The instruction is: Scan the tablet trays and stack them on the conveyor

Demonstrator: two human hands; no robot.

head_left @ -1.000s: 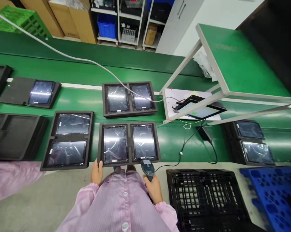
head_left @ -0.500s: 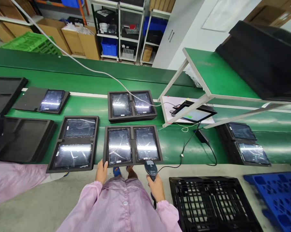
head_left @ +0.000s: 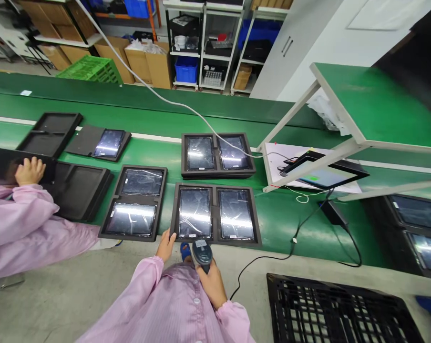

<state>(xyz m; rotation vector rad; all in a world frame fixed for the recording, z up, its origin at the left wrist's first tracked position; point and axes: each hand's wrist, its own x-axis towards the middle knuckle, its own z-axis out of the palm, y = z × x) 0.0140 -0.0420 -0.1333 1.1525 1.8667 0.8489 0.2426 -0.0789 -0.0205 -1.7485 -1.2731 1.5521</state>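
My left hand [head_left: 166, 246] grips the near left corner of a black foam tray [head_left: 215, 214], thumb on top of the rim. Two dark tablet-like screens lie side by side in the tray, a left screen [head_left: 195, 213] and a right screen [head_left: 236, 214], each with a small white label at its near edge. In my right hand [head_left: 212, 285] is a barcode scanner [head_left: 202, 253], fingers wrapped round its handle. Its head is just in front of the tray's near edge, below the left screen's label. A black cable [head_left: 258, 258] runs rightward from near my right hand.
A similar stacked tray [head_left: 219, 174] sits behind, another tray [head_left: 139, 202] to the left. At the far left a co-worker's hand [head_left: 30, 171] rests on a dark panel. On the right stand a monitor [head_left: 326, 171] under a green shelf [head_left: 387, 105] and a black pallet [head_left: 344, 305].
My right hand has moved the scanner left, from the right screen's label to below the left one. My left hand stays on the tray corner. The co-worker's hand has come into view.
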